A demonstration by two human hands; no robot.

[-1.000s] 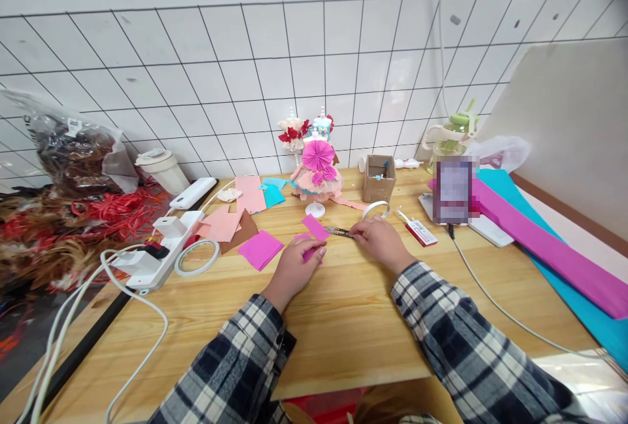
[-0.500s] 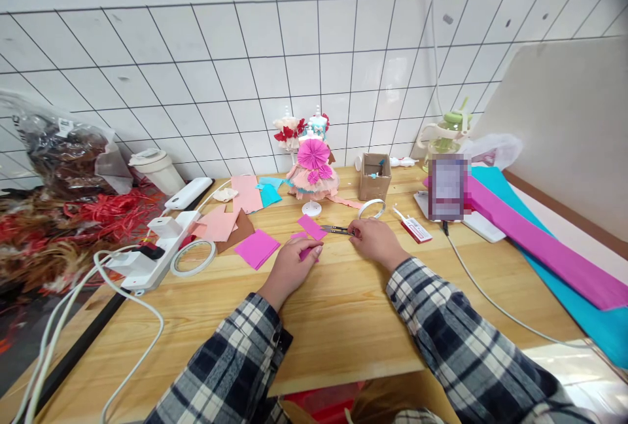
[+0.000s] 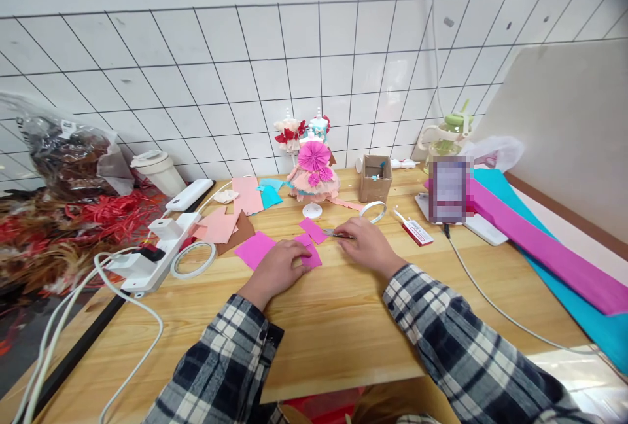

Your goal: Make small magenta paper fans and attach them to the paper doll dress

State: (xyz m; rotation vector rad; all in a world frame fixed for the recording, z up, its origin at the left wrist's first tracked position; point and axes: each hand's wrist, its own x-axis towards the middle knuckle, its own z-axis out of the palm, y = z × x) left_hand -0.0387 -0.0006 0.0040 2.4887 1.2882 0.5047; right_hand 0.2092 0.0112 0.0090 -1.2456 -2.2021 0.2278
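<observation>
I see my left hand (image 3: pixel 277 265) lying palm down on the light wooden table (image 3: pixel 343 319), fingers curled loosely and pressing on a small folded piece of magenta paper (image 3: pixel 310 255) whose far edge shows beyond my knuckles. My right hand (image 3: pixel 367 245) rests just to the right of it, fingers drawn together around the handle end of a small pair of metal snips (image 3: pixel 335 233); the thin blades stick out to the left toward a second small magenta paper square (image 3: pixel 313 230) that lies flat just beyond my left hand, the tips close to its edge, though I cannot tell whether they touch it. A larger magenta paper sheet (image 3: pixel 255 249) lies flat on the table just left of my left hand, near my fingers but apart from them. Both my forearms are in dark plaid sleeves (image 3: pixel 441 339). Beyond my right hand a roll of clear tape (image 3: pixel 371 211) lies near a small open cardboard box (image 3: pixel 375 178), and a paper-dressed doll figure on a white stand (image 3: pixel 313 172) stands straight ahead by the tiled wall. Another white tape ring (image 3: pixel 193 258) lies well to the left, beside a white power strip (image 3: pixel 152 252).
</observation>
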